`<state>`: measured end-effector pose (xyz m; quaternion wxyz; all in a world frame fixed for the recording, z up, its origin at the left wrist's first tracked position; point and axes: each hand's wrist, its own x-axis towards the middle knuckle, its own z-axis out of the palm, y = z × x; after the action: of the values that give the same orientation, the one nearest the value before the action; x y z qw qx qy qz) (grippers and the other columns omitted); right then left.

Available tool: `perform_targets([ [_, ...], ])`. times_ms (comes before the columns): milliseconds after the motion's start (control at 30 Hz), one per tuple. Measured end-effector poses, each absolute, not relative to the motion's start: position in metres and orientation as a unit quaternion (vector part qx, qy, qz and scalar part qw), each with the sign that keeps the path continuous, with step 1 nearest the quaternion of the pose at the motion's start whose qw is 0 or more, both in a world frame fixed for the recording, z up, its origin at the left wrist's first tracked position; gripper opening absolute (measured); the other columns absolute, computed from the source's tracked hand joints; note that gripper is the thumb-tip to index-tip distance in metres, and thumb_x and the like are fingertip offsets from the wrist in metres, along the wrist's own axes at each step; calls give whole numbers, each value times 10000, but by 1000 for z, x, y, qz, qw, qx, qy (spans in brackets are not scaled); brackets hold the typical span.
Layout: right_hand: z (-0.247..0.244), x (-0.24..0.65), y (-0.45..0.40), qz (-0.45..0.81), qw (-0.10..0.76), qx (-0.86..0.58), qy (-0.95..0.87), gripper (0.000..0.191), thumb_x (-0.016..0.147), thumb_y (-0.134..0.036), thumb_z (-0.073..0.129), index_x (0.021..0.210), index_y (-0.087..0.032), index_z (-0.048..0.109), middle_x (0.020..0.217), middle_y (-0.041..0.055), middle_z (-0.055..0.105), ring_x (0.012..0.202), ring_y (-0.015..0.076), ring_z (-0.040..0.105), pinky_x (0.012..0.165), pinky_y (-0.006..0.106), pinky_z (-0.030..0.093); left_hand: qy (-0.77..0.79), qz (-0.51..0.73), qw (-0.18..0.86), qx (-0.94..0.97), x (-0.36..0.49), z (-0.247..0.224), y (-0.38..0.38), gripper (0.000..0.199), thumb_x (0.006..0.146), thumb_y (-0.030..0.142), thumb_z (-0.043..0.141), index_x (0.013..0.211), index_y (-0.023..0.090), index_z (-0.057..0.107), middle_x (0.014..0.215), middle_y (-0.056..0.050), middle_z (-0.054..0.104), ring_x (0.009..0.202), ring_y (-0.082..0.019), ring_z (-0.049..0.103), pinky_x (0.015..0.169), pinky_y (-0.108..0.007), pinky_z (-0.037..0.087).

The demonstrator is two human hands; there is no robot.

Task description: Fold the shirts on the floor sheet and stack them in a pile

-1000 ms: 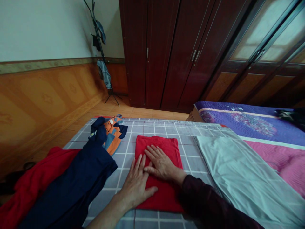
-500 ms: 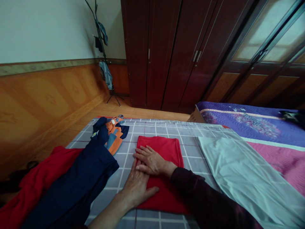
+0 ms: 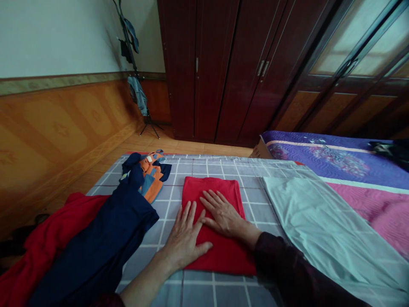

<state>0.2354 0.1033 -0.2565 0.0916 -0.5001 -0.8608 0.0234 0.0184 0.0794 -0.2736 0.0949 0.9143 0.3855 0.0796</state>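
Observation:
A red cloth garment, folded into a flat rectangle, lies in front of me on the grey checked bedsheet. My left hand rests flat over its left edge, fingers stretched forward and thumb out to the right. Palm down on the middle of the red garment is my right hand, its fingers spread and pointing to the upper left. The left index fingertip is close to the right thumb; I cannot tell whether they touch. Neither hand grips anything.
Dark blue clothing and a red cloth lie heaped on the left, beside an orange and blue patterned garment. A pale green cloth is spread on the right. Beyond stand a dark wardrobe and a coat stand.
My right hand has moved right, off my left hand, onto the middle of the red garment. The left fingers, partly covered before, now show. The view has tilted slightly down.

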Motion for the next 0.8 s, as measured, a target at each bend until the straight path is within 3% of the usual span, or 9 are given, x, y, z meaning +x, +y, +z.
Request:
perform_targets([
  [167,-257,275,80,-22,101,-692,-714,712,923,-553,353,1427,-51,331,1495,228,246,1386,348,213,1085,550,250,387,72,90,915,18,-272,79,869,812,595,542,1494,225,151,1562,-134,-9,1418,-359,12,1117,-551,156],
  [267,-252,260,42,-25,124,-603,-788,713,923,-548,364,1457,-85,273,1527,182,177,1410,317,138,1109,517,241,389,67,93,914,19,-270,79,826,834,623,487,1487,210,194,1558,-159,30,1418,-359,23,1112,-557,160],
  [367,-256,242,1,15,96,-467,-879,802,881,-615,408,1487,-140,183,1532,120,204,1415,280,135,1124,479,250,392,67,87,913,20,-271,78,821,833,608,498,1484,201,207,1555,-173,57,1419,-354,30,1112,-555,160],
  [533,-261,252,-27,-31,129,-570,-811,860,865,-598,461,1491,-116,123,1511,179,215,1394,335,192,1078,555,295,389,74,79,915,20,-273,78,869,798,586,560,1489,218,182,1562,-145,15,1418,-359,29,1112,-554,166],
  [667,-252,247,-38,17,101,-487,-867,871,852,-613,468,1496,-159,97,1511,113,230,1389,295,226,1078,478,348,393,70,82,913,20,-272,79,853,808,579,549,1488,210,191,1560,-148,21,1419,-358,30,1114,-552,163],
  [800,-250,239,-45,-7,117,-539,-834,858,877,-570,462,1491,-130,55,1498,156,226,1373,327,252,1053,520,363,392,64,85,914,20,-270,79,858,802,583,550,1488,213,191,1562,-132,13,1420,-352,18,1116,-548,161],
])
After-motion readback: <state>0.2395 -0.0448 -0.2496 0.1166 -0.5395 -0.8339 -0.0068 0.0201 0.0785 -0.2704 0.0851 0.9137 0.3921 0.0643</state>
